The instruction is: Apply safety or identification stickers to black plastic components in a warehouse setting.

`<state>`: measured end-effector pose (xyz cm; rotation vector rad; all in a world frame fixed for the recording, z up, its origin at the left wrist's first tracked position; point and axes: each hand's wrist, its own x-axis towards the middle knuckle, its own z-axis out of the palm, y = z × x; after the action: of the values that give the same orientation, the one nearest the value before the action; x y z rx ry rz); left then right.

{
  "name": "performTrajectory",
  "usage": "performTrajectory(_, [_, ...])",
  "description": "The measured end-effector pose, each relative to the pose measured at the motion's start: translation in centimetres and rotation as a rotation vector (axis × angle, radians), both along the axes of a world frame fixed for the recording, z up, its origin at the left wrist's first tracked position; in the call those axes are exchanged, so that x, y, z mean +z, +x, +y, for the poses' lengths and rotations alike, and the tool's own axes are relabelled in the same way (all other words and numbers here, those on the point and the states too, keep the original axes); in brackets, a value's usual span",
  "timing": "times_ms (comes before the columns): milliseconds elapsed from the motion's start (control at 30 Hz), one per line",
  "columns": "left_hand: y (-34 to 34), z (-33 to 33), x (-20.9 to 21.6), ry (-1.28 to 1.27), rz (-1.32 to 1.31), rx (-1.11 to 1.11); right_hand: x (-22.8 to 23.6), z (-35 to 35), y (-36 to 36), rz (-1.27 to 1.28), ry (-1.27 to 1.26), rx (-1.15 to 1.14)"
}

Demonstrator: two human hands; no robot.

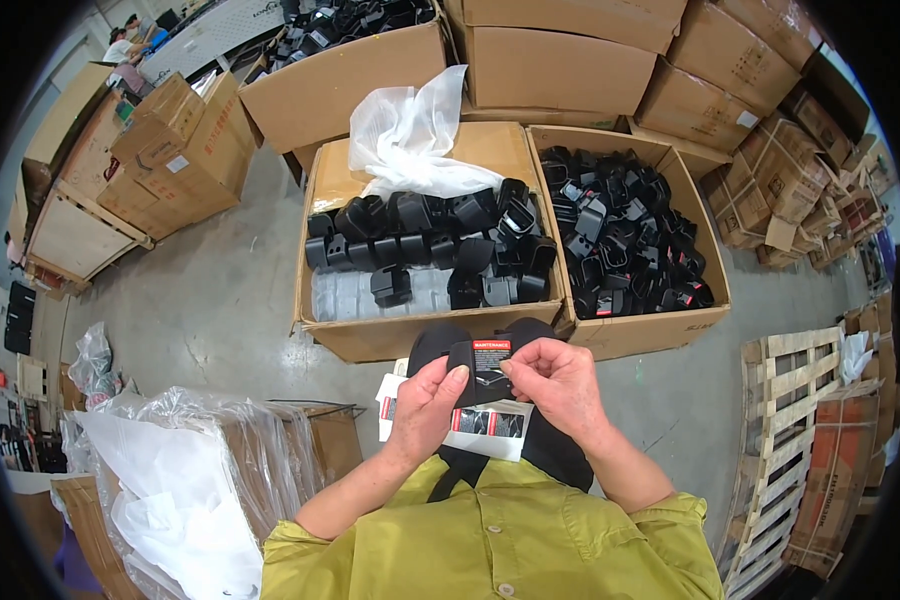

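Note:
My left hand (422,405) is closed around a black plastic part (461,356), held above my lap. On the face of that part sits a black label with a red header (491,358). My right hand (562,388) pinches the label's right edge between thumb and fingertips; whether the label is fully stuck down, I cannot tell. Below the hands, white label sheets (505,449) with several similar labels rest on my lap. In front of me an open carton (410,338) holds rows of black plastic parts (390,285) over clear plastic trays (342,300).
Right of that carton, another carton (660,332) is heaped with black parts (620,225), some bearing red labels. Stacked cartons (560,70) stand behind. Plastic-wrapped goods (200,480) are at the near left, a wooden pallet (785,440) at the right. People (125,55) are far left.

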<state>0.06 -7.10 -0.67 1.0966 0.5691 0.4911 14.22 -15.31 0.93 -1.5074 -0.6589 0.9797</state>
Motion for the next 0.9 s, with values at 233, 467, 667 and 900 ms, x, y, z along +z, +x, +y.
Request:
performTrajectory(233, [-0.2, -0.1, -0.6, 0.147, 0.131, 0.037, -0.6, 0.0, 0.0, 0.003, 0.033, -0.013])
performTrajectory(467, [-0.1, -0.7, 0.3, 0.286, 0.188, 0.087, -0.7, 0.1, 0.0, -0.108, 0.021, -0.011])
performTrajectory(667, [-0.2, -1.3, 0.1, 0.513, 0.193, 0.164, -0.3, 0.2, 0.5, -0.620, 0.024, 0.045])
performTrajectory(900, [0.2, -0.9, -1.2, 0.121, 0.058, 0.100, -1.7, 0.6, 1.3, -0.409, 0.012, 0.132])
